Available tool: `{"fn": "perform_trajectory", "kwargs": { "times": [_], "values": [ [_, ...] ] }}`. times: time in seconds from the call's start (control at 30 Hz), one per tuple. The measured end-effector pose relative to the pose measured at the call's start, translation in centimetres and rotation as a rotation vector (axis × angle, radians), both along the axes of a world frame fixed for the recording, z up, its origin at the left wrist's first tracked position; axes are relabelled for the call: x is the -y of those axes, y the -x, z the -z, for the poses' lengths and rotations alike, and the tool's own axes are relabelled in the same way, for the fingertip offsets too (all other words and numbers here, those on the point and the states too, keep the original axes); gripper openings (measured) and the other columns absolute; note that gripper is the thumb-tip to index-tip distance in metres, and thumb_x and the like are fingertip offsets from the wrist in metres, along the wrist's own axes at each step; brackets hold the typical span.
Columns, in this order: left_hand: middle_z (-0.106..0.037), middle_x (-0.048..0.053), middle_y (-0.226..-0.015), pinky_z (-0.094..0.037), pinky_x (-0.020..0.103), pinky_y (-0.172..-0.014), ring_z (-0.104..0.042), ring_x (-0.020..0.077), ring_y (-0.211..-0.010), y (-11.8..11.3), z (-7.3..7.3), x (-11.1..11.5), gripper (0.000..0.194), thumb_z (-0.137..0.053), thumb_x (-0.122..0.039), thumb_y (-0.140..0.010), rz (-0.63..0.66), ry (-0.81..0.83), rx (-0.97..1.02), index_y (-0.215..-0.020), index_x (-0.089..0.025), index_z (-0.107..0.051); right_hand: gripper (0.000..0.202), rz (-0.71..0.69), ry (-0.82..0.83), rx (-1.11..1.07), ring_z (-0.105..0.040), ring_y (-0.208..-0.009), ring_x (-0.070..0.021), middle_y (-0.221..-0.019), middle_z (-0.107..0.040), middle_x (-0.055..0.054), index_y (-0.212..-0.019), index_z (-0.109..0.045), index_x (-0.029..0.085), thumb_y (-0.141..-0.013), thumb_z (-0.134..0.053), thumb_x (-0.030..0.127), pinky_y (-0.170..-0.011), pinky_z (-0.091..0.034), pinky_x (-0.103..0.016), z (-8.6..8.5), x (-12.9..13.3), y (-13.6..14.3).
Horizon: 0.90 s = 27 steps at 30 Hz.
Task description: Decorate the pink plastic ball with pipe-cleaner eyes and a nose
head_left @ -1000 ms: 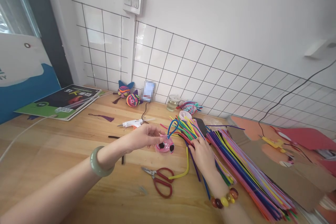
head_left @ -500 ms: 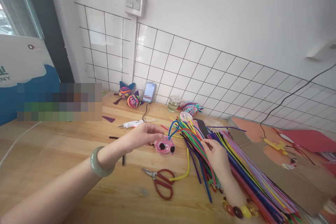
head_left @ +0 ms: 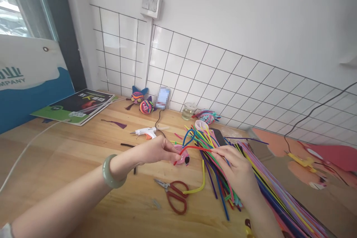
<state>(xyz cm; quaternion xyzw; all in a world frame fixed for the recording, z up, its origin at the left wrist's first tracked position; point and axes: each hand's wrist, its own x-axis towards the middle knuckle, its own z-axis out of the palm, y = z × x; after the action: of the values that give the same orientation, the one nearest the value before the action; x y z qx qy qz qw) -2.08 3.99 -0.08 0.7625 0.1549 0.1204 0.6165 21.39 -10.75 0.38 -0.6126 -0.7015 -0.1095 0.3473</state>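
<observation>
I have red-handled scissors (head_left: 167, 187) lying on the wooden table (head_left: 111, 200), and I place everything else by them. Just beyond them, a red pipe cleaner (head_left: 196, 147) stretches between the left hand (head_left: 164, 151), thumb and fingers pinched on one end, and the right hand (head_left: 237, 163), fingertips clamped on it farther along. The left fingers hide part of a pink ornament (head_left: 182, 159) with a blue loop, beyond the scissors; I cannot tell whether they touch it. A bent yellow pipe cleaner (head_left: 203, 176) meets the scissors' handle. Right of the scissors, a loose multicoloured pile of pipe cleaners (head_left: 205, 142) spreads under the right hand. Beyond and left of the scissors lies a white glue gun (head_left: 144, 131). Far beyond them stands a glass jar (head_left: 189, 111) holding clear, pale yellowish contents; nearer the scissors is a small pink cup (head_left: 201, 125), its contents unclear to me.
</observation>
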Motion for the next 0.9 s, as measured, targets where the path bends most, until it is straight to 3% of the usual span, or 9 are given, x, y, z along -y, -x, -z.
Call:
{"fn": "perform_trajectory", "kwargs": {
  "times": [0.13,0.23,0.4,0.57,0.9],
  "values": [
    [-0.056,-0.003,-0.055,-0.029,0.022,-0.049,-0.040,0.0079,-0.050,0.0,0.1,-0.2,0.027,-0.068,-0.042,-0.070,-0.090,0.025,-0.050,-0.068,-0.015,-0.072,0.013,0.003,-0.052,0.072,-0.061,-0.085,-0.0198,-0.087,-0.066,-0.005,-0.091,-0.066,0.021,-0.089,-0.053,0.025,-0.078,-0.049,-0.037,-0.6,-1.4,0.5],
    [-0.052,-0.004,-0.053,-0.027,0.021,-0.046,-0.036,0.0065,-0.047,-0.1,0.0,-0.2,0.028,-0.069,-0.041,-0.070,-0.131,0.137,-0.030,-0.070,-0.013,-0.069,0.017,-0.014,-0.094,0.105,-0.060,-0.096,-0.0220,-0.099,-0.065,-0.007,-0.102,-0.064,0.022,-0.088,-0.054,0.026,-0.087,-0.048,-0.040,-1.3,-2.4,1.7],
    [-0.057,-0.002,-0.058,-0.029,0.020,-0.047,-0.038,0.0054,-0.047,0.4,-0.9,0.3,0.024,-0.068,-0.036,-0.072,-0.013,0.297,0.050,-0.070,-0.013,-0.065,0.026,-0.163,0.000,0.139,-0.057,-0.108,-0.0210,-0.114,-0.062,-0.007,-0.114,-0.061,0.024,-0.091,-0.048,0.022,-0.095,-0.046,-0.040,-2.4,-3.5,5.1],
    [-0.054,-0.003,-0.057,-0.028,0.021,-0.048,-0.038,0.0053,-0.047,0.8,-1.5,0.5,0.024,-0.068,-0.037,-0.074,0.003,0.344,0.116,-0.070,-0.013,-0.064,0.024,-0.300,0.119,0.122,-0.061,-0.088,-0.0181,-0.094,-0.066,-0.007,-0.107,-0.064,0.021,-0.092,-0.046,0.019,-0.076,-0.052,-0.033,-3.2,-3.4,7.1],
    [-0.061,0.000,-0.059,-0.027,0.021,-0.046,-0.041,0.0043,-0.043,0.8,-1.1,-0.1,0.028,-0.068,-0.040,-0.075,0.011,0.507,0.126,-0.074,-0.012,-0.069,0.025,-0.263,0.081,0.177,-0.059,-0.082,-0.0179,-0.087,-0.064,-0.007,-0.104,-0.065,0.020,-0.093,-0.043,0.017,-0.071,-0.049,-0.031,-3.3,-3.2,5.6]
  ]
}}
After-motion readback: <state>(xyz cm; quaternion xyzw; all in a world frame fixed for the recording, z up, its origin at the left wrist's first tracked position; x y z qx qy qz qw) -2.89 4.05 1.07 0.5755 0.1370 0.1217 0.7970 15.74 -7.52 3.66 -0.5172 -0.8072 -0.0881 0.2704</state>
